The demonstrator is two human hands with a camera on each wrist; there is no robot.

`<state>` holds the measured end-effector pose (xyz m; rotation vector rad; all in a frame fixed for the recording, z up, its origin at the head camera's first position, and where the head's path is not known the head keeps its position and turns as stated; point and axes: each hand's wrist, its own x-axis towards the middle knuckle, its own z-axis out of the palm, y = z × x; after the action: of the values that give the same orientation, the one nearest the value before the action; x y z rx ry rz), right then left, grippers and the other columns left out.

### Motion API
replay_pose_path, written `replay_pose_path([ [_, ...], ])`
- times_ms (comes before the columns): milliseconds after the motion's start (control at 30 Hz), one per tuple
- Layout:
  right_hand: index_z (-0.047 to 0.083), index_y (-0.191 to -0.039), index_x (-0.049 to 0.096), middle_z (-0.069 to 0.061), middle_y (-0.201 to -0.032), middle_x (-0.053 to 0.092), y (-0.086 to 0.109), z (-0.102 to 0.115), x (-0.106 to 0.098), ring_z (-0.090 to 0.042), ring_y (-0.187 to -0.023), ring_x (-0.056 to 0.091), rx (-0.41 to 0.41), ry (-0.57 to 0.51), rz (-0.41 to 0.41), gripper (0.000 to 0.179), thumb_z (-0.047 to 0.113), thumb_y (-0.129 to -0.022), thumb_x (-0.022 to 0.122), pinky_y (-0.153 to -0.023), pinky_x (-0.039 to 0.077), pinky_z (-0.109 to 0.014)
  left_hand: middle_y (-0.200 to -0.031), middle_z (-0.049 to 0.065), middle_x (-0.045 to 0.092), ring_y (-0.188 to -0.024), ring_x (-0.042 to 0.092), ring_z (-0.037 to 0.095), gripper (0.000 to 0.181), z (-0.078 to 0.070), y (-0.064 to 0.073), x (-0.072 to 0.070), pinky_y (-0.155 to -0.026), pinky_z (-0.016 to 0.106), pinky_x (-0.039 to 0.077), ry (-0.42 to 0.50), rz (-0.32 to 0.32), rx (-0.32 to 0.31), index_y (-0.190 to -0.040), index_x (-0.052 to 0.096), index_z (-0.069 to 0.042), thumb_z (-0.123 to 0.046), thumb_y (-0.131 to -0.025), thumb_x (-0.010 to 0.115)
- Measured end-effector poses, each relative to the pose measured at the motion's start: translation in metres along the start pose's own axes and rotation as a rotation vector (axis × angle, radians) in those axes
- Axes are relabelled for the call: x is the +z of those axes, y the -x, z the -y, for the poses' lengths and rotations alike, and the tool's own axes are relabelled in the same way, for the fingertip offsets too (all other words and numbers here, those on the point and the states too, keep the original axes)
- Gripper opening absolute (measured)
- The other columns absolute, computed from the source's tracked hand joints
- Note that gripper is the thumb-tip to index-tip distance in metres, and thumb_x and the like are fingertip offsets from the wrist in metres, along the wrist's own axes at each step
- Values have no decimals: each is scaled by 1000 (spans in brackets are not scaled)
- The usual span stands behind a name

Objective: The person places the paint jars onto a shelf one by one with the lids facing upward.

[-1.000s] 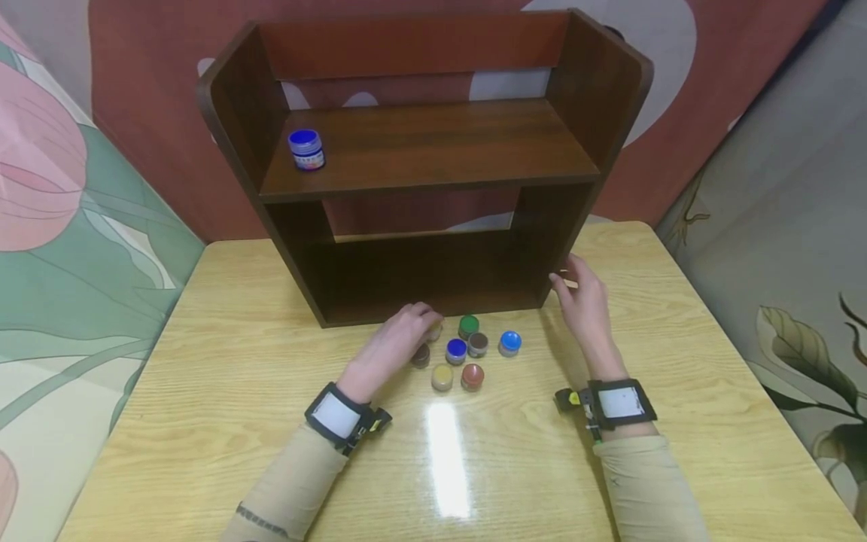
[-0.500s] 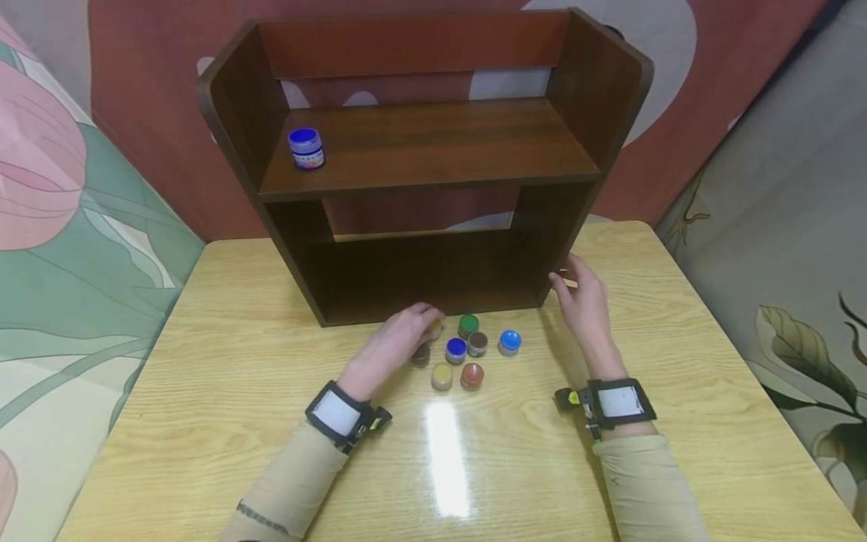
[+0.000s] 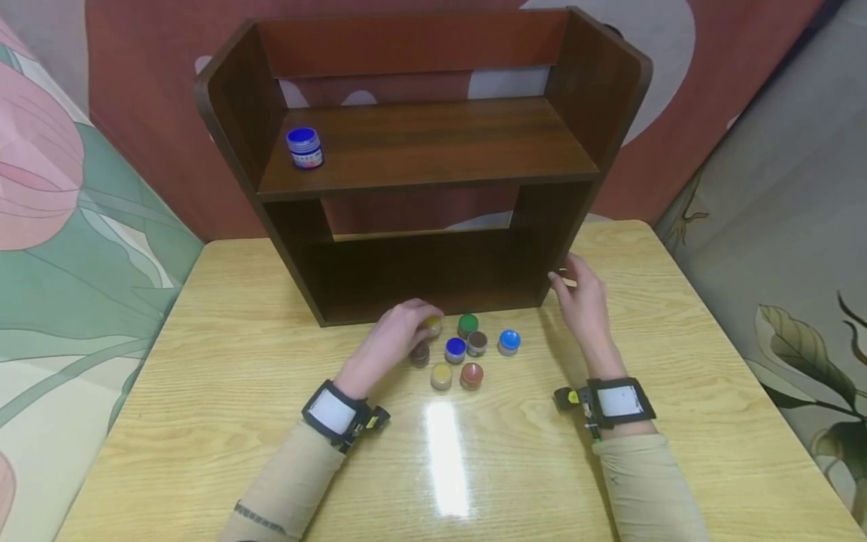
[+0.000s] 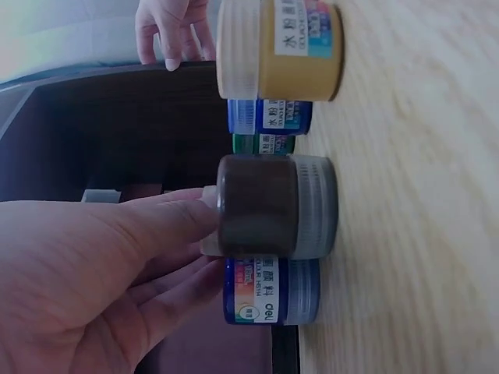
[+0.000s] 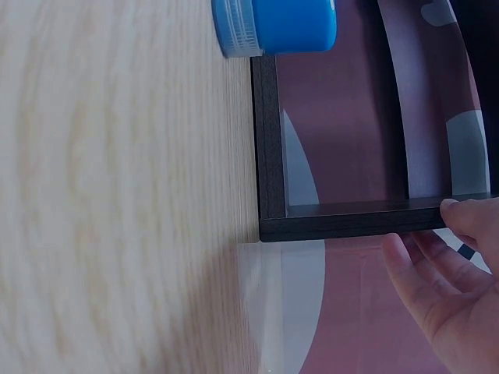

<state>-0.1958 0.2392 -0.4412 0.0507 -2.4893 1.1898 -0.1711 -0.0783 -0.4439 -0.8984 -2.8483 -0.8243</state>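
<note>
My left hand [image 3: 396, 331] pinches a small yellow-topped paint jar [image 3: 432, 325] by the shelf unit's front edge. The left wrist view has a dark brown jar [image 4: 261, 206] in front of the fingertips, hiding part of the grip. A jar with a printed label [image 4: 256, 290] shows beside those fingers. My right hand [image 3: 584, 301] holds the right side panel of the brown shelf unit [image 3: 433, 275]. In the right wrist view its thumb [image 5: 460, 214] lies at the panel's edge, with the other fingers on the outer side.
Around the left hand stand blue [image 3: 456, 350], green [image 3: 468, 325], brown [image 3: 477, 344], red [image 3: 472, 376], yellow [image 3: 442, 376] and light blue [image 3: 509, 342] jars on the wooden table [image 3: 203, 421]. A dark blue jar [image 3: 305, 148] stands at the upper shelf's left end.
The left hand's fingers have shifted slightly around the yellow-topped jar, leaving more of it visible. The right hand and the other jars have stayed in place.
</note>
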Motion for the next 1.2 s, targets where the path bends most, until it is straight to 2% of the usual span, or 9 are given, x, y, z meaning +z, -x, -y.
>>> replay_pose_path([
  [167, 3, -137, 54, -23, -131, 64, 0, 0, 0, -39, -114, 66, -3, -7, 1, 38, 10, -100, 58, -90, 59, -51, -124, 8, 69, -107, 69, 22, 30, 3, -1, -4, -92, 35, 59, 28, -3, -36, -123, 69, -14, -17, -93, 70],
  [367, 4, -137, 55, -23, -130, 64, -1, 0, 0, -38, -115, 66, 3, -11, 4, 37, 10, -100, 58, -90, 59, -50, -127, 6, 68, -112, 66, 21, 34, 7, -2, -12, -95, 38, 57, 178, -38, -59, -127, 68, -16, -23, -94, 70],
  [600, 4, -136, 55, -23, -129, 65, -1, 0, 0, -38, -113, 66, -7, -15, 3, 37, 9, -100, 59, -89, 59, -51, -126, -3, 68, -104, 64, 13, 32, 7, -1, -21, -88, 31, 56, 299, -66, -71, -127, 68, -22, -25, -96, 66],
  [700, 3, -136, 55, -23, -129, 65, -1, -1, -1, -38, -113, 66, -6, -17, 0, 37, 9, -99, 59, -89, 59, -51, -129, -3, 65, -109, 64, 14, 30, 5, 0, -24, -89, 28, 57, 325, -74, -49, -128, 67, -24, -23, -98, 64],
  [867, 4, -136, 55, -23, -130, 65, -1, -1, 0, -38, -114, 66, -2, -21, 4, 37, 10, -100, 58, -90, 59, -51, -135, 2, 59, -119, 61, 20, 31, 3, -1, -26, -92, 29, 59, 336, -95, -23, -128, 67, -26, -20, -99, 63],
  [1200, 4, -136, 56, -23, -130, 64, -1, -1, 0, -39, -114, 66, 1, -22, 6, 36, 10, -100, 58, -90, 59, -51, -130, 1, 61, -108, 67, 18, 27, -3, 0, -25, -89, 27, 60, 415, -194, -37, -116, 71, -22, -13, -91, 69],
])
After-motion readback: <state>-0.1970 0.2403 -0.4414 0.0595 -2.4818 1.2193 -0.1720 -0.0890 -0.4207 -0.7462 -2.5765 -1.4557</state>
